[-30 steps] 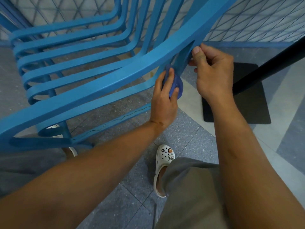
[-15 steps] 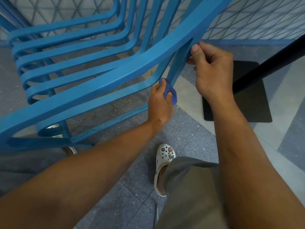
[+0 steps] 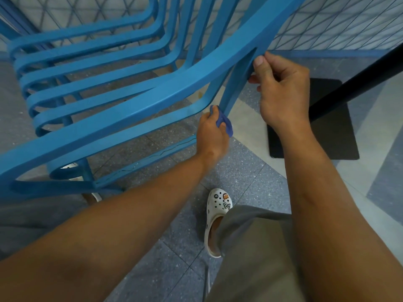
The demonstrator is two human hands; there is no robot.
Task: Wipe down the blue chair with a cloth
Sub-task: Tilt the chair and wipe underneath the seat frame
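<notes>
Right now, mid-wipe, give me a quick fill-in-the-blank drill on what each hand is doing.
1. The left hand holds a dark blue ____ against a chair strut.
2. The right hand grips the blue ____ just under its armrest.
3. The white clog stands on the ____.

Missing words: cloth; chair; floor

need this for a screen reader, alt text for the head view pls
A person's left hand rubs a blue cloth on a strut of a blue chair, while the right hand grips the strut higher up, under the armrest. Below, a white clog stands on a grey speckled floor.
</notes>
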